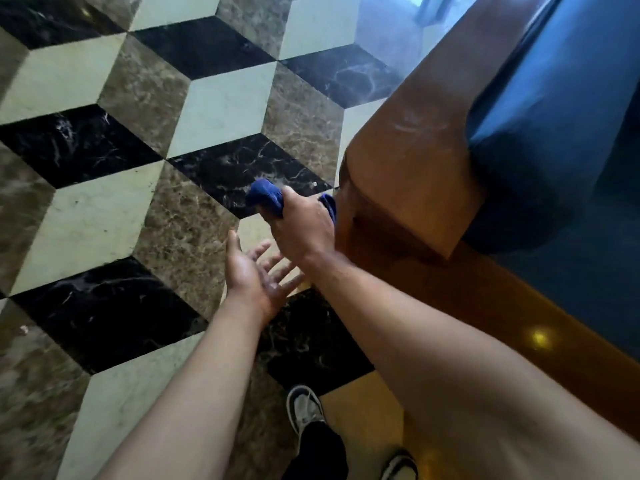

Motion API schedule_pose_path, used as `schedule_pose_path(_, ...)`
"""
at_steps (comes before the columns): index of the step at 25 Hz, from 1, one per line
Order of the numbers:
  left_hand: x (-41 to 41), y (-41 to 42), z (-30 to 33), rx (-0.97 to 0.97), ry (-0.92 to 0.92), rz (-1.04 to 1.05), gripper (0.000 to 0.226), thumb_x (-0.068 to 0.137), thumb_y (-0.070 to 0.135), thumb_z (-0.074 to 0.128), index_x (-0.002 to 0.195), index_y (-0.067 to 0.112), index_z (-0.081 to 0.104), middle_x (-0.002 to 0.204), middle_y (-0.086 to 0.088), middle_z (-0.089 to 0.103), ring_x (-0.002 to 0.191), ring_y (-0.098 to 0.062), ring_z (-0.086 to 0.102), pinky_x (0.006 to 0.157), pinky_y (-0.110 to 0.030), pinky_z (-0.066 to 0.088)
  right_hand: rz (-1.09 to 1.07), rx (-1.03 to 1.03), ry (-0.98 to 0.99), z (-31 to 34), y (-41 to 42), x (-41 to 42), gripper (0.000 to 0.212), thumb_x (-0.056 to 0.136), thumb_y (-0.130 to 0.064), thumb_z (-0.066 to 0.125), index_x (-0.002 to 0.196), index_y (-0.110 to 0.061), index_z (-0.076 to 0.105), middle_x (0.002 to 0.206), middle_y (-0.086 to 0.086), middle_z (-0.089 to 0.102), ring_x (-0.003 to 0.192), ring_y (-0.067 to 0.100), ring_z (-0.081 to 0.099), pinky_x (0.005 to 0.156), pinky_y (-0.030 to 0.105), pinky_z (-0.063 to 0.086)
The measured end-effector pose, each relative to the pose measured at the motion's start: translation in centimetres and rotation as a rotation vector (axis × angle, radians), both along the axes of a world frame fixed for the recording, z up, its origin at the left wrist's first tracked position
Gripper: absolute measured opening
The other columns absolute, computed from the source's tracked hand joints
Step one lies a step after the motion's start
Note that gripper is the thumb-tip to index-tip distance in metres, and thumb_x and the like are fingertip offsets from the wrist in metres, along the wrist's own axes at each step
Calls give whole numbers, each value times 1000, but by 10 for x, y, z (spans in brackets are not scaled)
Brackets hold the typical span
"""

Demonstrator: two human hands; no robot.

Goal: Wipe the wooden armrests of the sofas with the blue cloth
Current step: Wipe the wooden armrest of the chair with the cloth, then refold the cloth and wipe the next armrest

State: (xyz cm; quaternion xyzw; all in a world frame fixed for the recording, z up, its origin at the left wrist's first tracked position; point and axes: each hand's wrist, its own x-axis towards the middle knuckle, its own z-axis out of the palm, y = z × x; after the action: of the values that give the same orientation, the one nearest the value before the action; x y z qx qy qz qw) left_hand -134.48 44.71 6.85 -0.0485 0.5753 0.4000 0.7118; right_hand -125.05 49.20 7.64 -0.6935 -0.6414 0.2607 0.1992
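1. Blue cloth [266,198]: bunched in the right hand [300,227], whose fingers curl round it, at the outer front corner of the wooden armrest [412,161]; whether the cloth touches the wood cannot be told.
2. Left hand [250,271]: palm up, fingers spread and relaxed, holding nothing, just below the right wrist.
3. Sofa cushion [554,126]: blue upholstery, directly beside the armrest.
4. Floor [138,133]: marble tiles in black, brown and cream diamonds.
5. Shoes [304,407]: light-coloured, on the floor beside the sofa's wooden base.

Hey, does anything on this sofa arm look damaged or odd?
Yes: the top of the wooden armrest shows pale curved streaks, scuffs or dust. The right hand holds the blue cloth against its outer side, lower down.
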Motion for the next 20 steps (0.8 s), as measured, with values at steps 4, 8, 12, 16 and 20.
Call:
schedule_pose_path(4, -29, -26, 31, 206, 58, 21, 76, 91, 72, 45, 143, 18, 60, 144, -18, 62, 137, -35, 56, 120, -54, 36, -157, -259, 610, 30, -32, -49, 28, 92, -47, 63, 103, -22, 65, 93, 3, 74, 89, 24, 70, 81, 41, 54)
schedule_pose_path(8, -66, -19, 81, 213, 100, -30, 63, 93, 69, 50, 135, 25, 65, 138, -6, 67, 130, -22, 61, 119, -48, 38, 46, -396, 833, 68, -40, -75, 31, 90, -62, 48, 109, -46, 66, 126, -3, 67, 123, 15, 61, 112, 42, 44)
schedule_pose_path(12, -90, 25, 105, 203, 85, -89, 77, 75, 72, 75, 132, 22, 70, 138, -16, 67, 128, -34, 64, 116, -58, 40, 158, -498, 868, 101, 14, -83, 64, 92, -77, 35, 117, -28, 69, 116, 8, 72, 112, 22, 68, 106, 56, 47)
schedule_pose_path(16, -92, 134, 156, 264, 106, -71, 39, 79, 43, 83, 107, 15, 83, 122, -22, 74, 106, -31, 75, 95, -46, 57, 84, -322, 790, 133, 126, -80, 60, 101, -65, 26, 113, -35, 76, 109, -2, 78, 105, 13, 71, 102, 42, 51)
schedule_pose_path(20, -80, 266, 187, 230, 40, -229, 41, 96, 36, 63, 112, 2, 79, 118, -23, 75, 114, -34, 70, 111, -48, 46, -146, -335, 798, 150, 257, -38, 30, 98, -31, 58, 89, -10, 78, 89, 8, 77, 85, 16, 67, 90, 42, 58)
